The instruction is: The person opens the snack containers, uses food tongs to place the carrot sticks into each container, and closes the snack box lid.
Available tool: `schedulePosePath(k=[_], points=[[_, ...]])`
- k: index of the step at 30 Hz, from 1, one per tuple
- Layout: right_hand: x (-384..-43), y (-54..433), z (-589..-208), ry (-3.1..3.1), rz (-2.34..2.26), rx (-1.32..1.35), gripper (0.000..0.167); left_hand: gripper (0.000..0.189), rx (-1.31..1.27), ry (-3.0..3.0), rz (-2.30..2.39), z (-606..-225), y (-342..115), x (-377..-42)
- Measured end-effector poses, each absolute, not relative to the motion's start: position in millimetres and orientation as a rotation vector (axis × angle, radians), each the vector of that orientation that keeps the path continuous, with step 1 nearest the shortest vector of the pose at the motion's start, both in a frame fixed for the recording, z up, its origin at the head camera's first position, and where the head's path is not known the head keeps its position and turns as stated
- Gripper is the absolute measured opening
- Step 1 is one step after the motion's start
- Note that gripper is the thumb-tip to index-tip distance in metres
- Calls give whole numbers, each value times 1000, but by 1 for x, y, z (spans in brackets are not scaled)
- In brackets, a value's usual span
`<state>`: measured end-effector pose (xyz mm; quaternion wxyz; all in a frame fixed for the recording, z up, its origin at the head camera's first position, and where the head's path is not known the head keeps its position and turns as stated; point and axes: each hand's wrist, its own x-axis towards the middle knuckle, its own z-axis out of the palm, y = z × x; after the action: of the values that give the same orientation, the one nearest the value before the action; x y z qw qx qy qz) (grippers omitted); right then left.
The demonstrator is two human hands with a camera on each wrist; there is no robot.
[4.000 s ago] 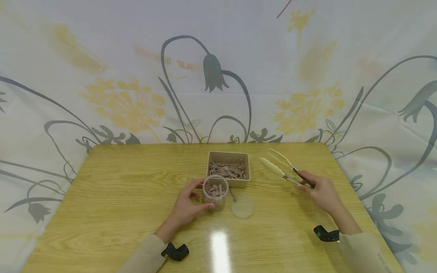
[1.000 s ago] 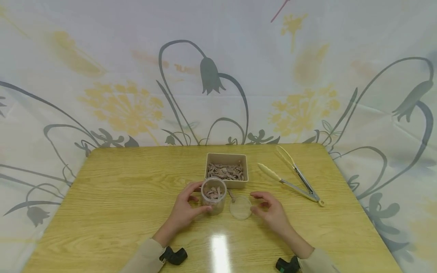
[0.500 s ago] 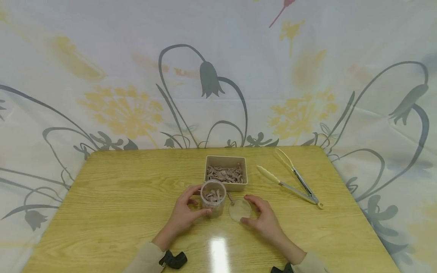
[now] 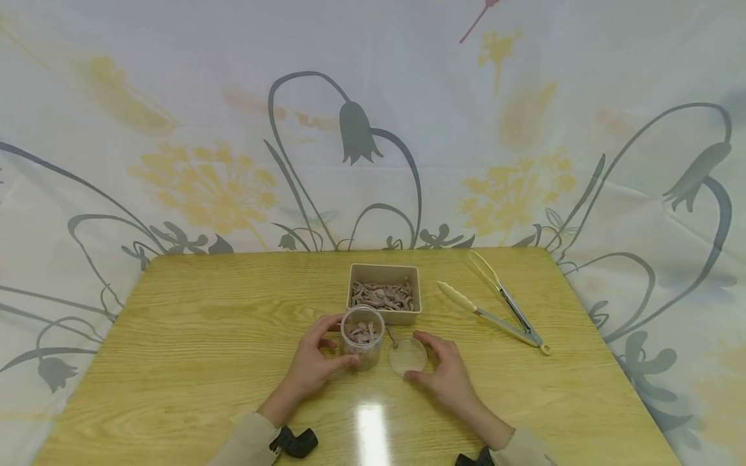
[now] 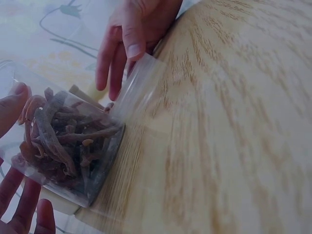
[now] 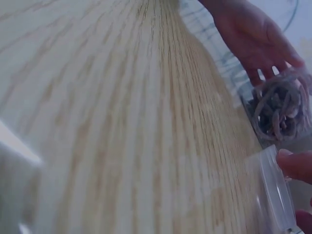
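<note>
My left hand [image 4: 315, 359] grips a clear plastic jar [image 4: 362, 359] round its side, thumb in front and fingers behind. Brownish dried strips [image 5: 63, 136] fill the lower part of the jar, which stands upright and uncapped on the table. Just right of it, my right hand [image 4: 445, 375] pinches a clear round lid [image 4: 408, 357] by its rim, between thumb and fingers. In the right wrist view the thumb meets the rim of the lid [image 6: 279, 190]. One loose strip [image 4: 393, 338] lies between the jar and the lid.
Behind the jar stands a beige rectangular box [image 4: 402, 318] with more of the strips. Spread tongs [image 4: 507, 317] with cream tips lie on the wooden table [image 4: 233, 310] at the right. A flower-patterned cloth [image 4: 233, 129] hangs behind the table.
The right hand has put the tongs down on the table, come left to the lid and taken its rim. The left hand stays on the jar.
</note>
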<state>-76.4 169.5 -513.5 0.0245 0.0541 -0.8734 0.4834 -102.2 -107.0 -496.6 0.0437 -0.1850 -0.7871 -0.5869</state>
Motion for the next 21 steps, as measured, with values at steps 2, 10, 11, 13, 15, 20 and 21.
schedulePosePath(k=[2,10,11,13,15,20,21], points=[[-76,168,-513,-2728,1499,136,74,75,-567,-2404,-1794,-497,-107,-102],[-74,166,-513,-2772,1431,196,78,75,-564,-2394,-1801,-501,-108,-104],[-74,166,-512,-2769,1413,218,78,75,-564,-2392,-1804,-501,-108,-104],[-73,166,-512,-2766,1362,260,76,75,-561,-2391,-1804,-502,-107,-104],[-73,166,-511,-2766,1324,284,76,76,-558,-2394,-1799,-501,-107,-103],[-74,172,-507,-2808,1341,283,82,73,-563,-2406,-1787,-486,-104,-97],[-74,174,-506,-2813,1363,277,82,72,-566,-2406,-1788,-481,-104,-96]])
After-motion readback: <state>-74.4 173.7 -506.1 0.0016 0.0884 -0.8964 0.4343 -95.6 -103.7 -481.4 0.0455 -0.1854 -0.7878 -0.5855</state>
